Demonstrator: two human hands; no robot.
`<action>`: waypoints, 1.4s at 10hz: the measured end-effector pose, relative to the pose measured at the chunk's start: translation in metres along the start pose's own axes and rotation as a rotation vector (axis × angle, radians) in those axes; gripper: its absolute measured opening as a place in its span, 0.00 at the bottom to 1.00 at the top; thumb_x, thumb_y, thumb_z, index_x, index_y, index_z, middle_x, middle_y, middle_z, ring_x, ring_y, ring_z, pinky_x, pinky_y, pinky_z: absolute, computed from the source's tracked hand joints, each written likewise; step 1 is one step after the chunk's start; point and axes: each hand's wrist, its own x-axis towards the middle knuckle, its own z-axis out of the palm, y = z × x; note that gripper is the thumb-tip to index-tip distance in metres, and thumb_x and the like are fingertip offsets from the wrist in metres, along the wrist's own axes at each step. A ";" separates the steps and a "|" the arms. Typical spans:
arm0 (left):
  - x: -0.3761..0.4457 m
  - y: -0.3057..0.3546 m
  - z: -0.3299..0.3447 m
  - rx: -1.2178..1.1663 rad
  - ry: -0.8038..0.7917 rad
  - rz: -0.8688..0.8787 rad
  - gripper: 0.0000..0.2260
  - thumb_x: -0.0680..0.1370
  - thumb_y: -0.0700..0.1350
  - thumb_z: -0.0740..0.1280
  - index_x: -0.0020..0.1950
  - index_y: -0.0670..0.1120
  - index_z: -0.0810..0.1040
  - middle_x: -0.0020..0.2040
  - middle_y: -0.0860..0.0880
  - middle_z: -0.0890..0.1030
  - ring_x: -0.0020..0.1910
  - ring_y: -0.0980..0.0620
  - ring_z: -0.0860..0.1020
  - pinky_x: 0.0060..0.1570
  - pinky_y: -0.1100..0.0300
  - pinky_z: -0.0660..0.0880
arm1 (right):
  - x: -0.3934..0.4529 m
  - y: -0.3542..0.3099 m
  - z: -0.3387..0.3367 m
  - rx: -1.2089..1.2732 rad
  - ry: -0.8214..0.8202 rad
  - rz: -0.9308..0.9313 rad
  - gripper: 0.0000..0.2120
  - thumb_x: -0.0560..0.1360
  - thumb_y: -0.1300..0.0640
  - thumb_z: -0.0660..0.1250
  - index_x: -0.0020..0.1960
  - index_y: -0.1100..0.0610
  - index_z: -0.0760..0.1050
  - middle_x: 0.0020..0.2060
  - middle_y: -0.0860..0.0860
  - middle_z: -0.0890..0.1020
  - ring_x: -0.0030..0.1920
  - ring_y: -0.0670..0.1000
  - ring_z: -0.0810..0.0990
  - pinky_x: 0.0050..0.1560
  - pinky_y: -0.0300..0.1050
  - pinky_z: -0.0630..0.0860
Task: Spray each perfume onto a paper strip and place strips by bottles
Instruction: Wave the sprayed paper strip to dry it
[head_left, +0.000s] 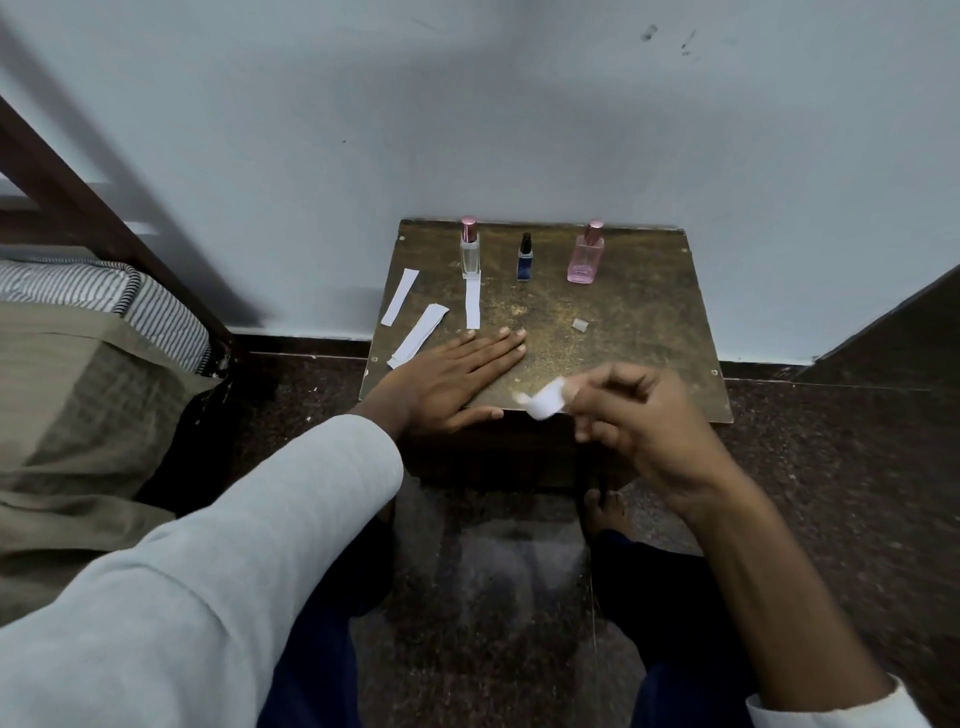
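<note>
Three perfume bottles stand along the back of a small brown table (639, 322): a clear bottle (469, 252) with a pink cap, a small dark blue bottle (525, 258), and a pink bottle (587, 254). One paper strip (472, 304) lies just in front of the clear bottle. Two more strips lie at the table's left, one (400, 297) further back and one (420, 334) nearer. My left hand (457, 379) rests flat on the table, fingers spread. My right hand (631, 415) hovers over the front edge, pinching a blurred white paper strip (545, 399).
A small clear cap-like piece (580, 325) lies on the table's right half. A bed with striped bedding (93, 296) and a dark wooden frame stands to the left. The wall is directly behind the table. My bare foot (605, 512) is under the table on the dark floor.
</note>
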 end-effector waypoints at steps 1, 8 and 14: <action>-0.001 0.000 -0.002 -0.025 -0.001 0.001 0.37 0.87 0.67 0.52 0.90 0.47 0.47 0.90 0.50 0.47 0.88 0.53 0.44 0.87 0.48 0.47 | -0.002 -0.014 0.002 0.581 -0.227 -0.124 0.03 0.75 0.56 0.78 0.47 0.54 0.86 0.36 0.49 0.82 0.34 0.44 0.79 0.38 0.38 0.79; 0.000 0.000 -0.004 -0.027 -0.004 0.001 0.39 0.86 0.68 0.54 0.89 0.47 0.50 0.90 0.50 0.50 0.89 0.51 0.47 0.86 0.45 0.52 | -0.004 -0.002 -0.001 -0.122 -0.043 0.255 0.03 0.72 0.58 0.81 0.42 0.57 0.88 0.34 0.50 0.85 0.32 0.45 0.80 0.35 0.37 0.78; -0.001 0.006 -0.014 -0.036 -0.029 -0.009 0.38 0.86 0.67 0.56 0.89 0.46 0.51 0.90 0.48 0.51 0.89 0.49 0.49 0.86 0.44 0.53 | -0.002 0.012 0.012 -0.750 -0.009 0.261 0.02 0.74 0.61 0.80 0.43 0.58 0.88 0.34 0.52 0.86 0.31 0.44 0.82 0.33 0.42 0.77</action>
